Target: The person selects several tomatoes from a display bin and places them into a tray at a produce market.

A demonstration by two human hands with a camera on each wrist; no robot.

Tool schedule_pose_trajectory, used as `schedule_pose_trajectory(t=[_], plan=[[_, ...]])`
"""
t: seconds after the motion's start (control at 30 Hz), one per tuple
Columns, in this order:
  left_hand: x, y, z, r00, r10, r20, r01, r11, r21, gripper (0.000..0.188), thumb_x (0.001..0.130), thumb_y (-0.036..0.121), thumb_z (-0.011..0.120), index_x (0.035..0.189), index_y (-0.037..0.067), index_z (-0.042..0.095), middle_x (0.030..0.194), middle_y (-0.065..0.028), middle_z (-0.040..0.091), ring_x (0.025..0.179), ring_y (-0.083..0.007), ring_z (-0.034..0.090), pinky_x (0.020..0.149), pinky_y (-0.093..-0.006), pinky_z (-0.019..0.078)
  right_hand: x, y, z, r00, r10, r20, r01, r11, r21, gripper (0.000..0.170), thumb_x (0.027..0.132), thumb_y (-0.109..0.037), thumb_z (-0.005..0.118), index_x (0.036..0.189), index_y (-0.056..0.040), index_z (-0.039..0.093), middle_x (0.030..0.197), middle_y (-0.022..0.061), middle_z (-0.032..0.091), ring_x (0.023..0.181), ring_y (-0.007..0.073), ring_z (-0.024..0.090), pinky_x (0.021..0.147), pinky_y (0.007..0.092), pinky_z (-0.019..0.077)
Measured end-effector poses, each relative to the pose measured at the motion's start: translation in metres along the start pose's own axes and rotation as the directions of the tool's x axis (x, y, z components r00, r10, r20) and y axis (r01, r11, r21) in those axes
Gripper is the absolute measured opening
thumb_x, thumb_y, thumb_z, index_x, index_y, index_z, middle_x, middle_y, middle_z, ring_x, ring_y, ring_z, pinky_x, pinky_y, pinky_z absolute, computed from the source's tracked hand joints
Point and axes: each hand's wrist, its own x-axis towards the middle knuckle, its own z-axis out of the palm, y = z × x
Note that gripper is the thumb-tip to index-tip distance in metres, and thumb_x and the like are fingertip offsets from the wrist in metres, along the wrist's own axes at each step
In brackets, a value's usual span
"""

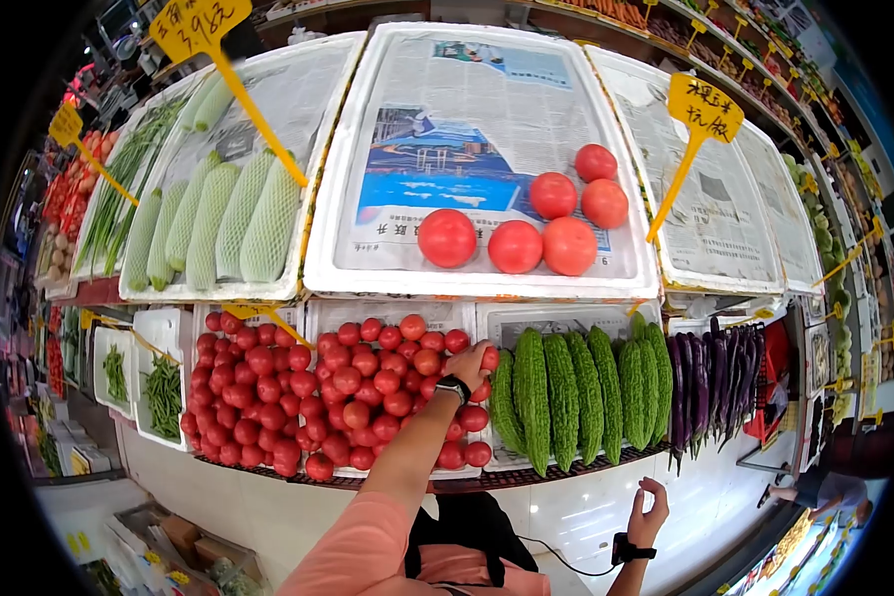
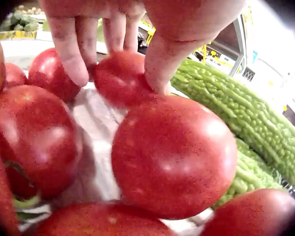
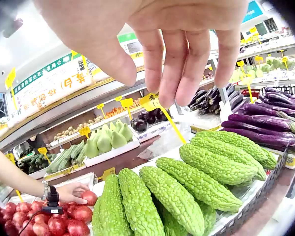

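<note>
My left hand (image 1: pixel 467 368) reaches to the right edge of the heap of red tomatoes (image 1: pixel 348 380). In the left wrist view its thumb and fingers pinch a small tomato (image 2: pixel 122 78), behind a larger tomato (image 2: pixel 174 156). The right wrist view shows the same left hand (image 3: pixel 72 192) at that tomato (image 3: pixel 89 198). Beside the heap lie green bitter melons (image 1: pixel 566 397). Holding nothing, my right hand (image 1: pixel 649 512) hangs in the air in front of the stall, its fingers loosely bent; in its wrist view the fingers (image 3: pixel 184 64) are above the bitter melons (image 3: pixel 172 194).
Above the heap, a white foam tray (image 1: pixel 482 282) lined with newspaper holds several larger tomatoes (image 1: pixel 569 246). Pale green gourds (image 1: pixel 219 223) lie to its left. Purple eggplants (image 1: pixel 715 382) are right of the bitter melons. Yellow price signs (image 1: pixel 703 107) stick up between trays.
</note>
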Motion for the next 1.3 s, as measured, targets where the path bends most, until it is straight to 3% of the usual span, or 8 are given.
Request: schedule_pose_trajectory(t=[0.27, 0.4, 0.5, 0.67, 0.83, 0.93, 1.03, 1.3], plan=[[-0.003, -0.012, 0.002, 0.996, 0.059, -0.065, -0.039, 0.962, 0.271, 0.050, 0.081, 0.023, 0.078, 0.127, 0.016, 0.058, 0.132, -0.0142, 0.062, 0.121, -0.0410, 0.059, 0.100, -0.0496, 0.0501, 0.041, -0.045, -0.008, 0.989, -0.148, -0.013, 0.148, 0.989, 0.018, 0.018, 0.093, -0.002, 0.062, 0.109, 0.0029, 0.065, 0.107, 0.0177, 0.072, 0.104, 0.0331, 0.068, 0.096, 0.0423, 0.0500], [0.008, -0.003, 0.007, 1.000, -0.011, -0.019, 0.017, 0.937, 0.349, 0.046, 0.081, 0.030, 0.077, 0.120, 0.012, 0.063, 0.123, -0.0162, 0.062, 0.114, -0.0370, 0.062, 0.089, -0.0501, 0.0545, 0.085, -0.095, -0.020, 0.981, -0.188, -0.042, 0.192, 0.975, 0.112, 0.015, 0.094, 0.000, 0.062, 0.108, 0.0022, 0.066, 0.102, 0.0148, 0.071, 0.098, 0.0289, 0.068, 0.090, 0.0374, 0.0512], [0.004, 0.014, -0.002, 0.998, -0.060, -0.008, 0.058, 0.910, 0.411, 0.044, 0.083, 0.031, 0.073, 0.119, 0.010, 0.063, 0.121, -0.0161, 0.062, 0.112, -0.0370, 0.062, 0.088, -0.0506, 0.0542, 0.121, -0.143, -0.018, 0.892, -0.447, -0.063, 0.447, 0.894, -0.019, 0.018, 0.093, 0.001, 0.063, 0.111, 0.0015, 0.065, 0.105, 0.0166, 0.070, 0.099, 0.0312, 0.068, 0.089, 0.0385, 0.0517], [-0.046, 0.031, -0.018, 0.926, 0.115, -0.359, -0.075, 0.989, 0.124, 0.034, 0.083, 0.029, 0.072, 0.110, 0.009, 0.065, 0.106, -0.0164, 0.067, 0.098, -0.0383, 0.066, 0.081, -0.0498, 0.0550, 0.162, -0.236, 0.002, 0.806, -0.592, -0.005, 0.589, 0.800, 0.116, 0.036, 0.088, 0.002, 0.069, 0.123, 0.0016, 0.063, 0.115, 0.0190, 0.067, 0.106, 0.0335, 0.066, 0.092, 0.0400, 0.0514], [-0.154, 0.060, -0.084, 0.952, 0.052, -0.300, -0.099, 0.985, -0.142, 0.031, 0.090, 0.026, 0.068, 0.116, 0.010, 0.068, 0.104, -0.0178, 0.070, 0.097, -0.0396, 0.066, 0.087, -0.0479, 0.0538, 0.186, -0.335, 0.065, 0.646, -0.761, -0.060, 0.751, 0.619, 0.231, 0.043, 0.084, -0.012, 0.077, 0.125, -0.0045, 0.063, 0.118, 0.0166, 0.066, 0.117, 0.0354, 0.058, 0.107, 0.0488, 0.0423], [-0.222, 0.058, -0.109, 0.956, 0.031, -0.291, -0.059, 0.994, -0.089, 0.030, 0.093, 0.022, 0.067, 0.120, 0.008, 0.068, 0.109, -0.0173, 0.070, 0.103, -0.0383, 0.067, 0.092, -0.0451, 0.0534, 0.199, -0.371, 0.103, 0.525, -0.842, -0.123, 0.846, 0.532, -0.035, 0.048, 0.081, -0.022, 0.079, 0.124, -0.0074, 0.064, 0.115, 0.0145, 0.066, 0.122, 0.0332, 0.055, 0.118, 0.0599, 0.0288], [-0.280, 0.042, -0.119, 0.969, -0.148, -0.199, 0.118, 0.981, -0.156, 0.027, 0.092, 0.021, 0.068, 0.116, 0.008, 0.069, 0.112, -0.0181, 0.070, 0.105, -0.0398, 0.066, 0.092, -0.0467, 0.0531, 0.211, -0.373, 0.130, 0.579, -0.812, -0.064, 0.797, 0.581, -0.166, 0.050, 0.074, -0.031, 0.080, 0.118, -0.0082, 0.068, 0.108, 0.0129, 0.066, 0.123, 0.0326, 0.052, 0.122, 0.0695, 0.0116], [-0.348, 0.002, -0.115, 0.924, -0.323, -0.207, 0.289, 0.941, -0.179, 0.025, 0.093, 0.020, 0.068, 0.115, 0.007, 0.070, 0.105, -0.0163, 0.072, 0.100, -0.0372, 0.068, 0.090, -0.0451, 0.0536, 0.218, -0.381, 0.140, 0.664, -0.745, 0.067, 0.737, 0.637, -0.225, 0.052, 0.069, -0.034, 0.083, 0.112, -0.0070, 0.069, 0.103, 0.0109, 0.068, 0.111, 0.0321, 0.059, 0.125, 0.0642, 0.0104]])
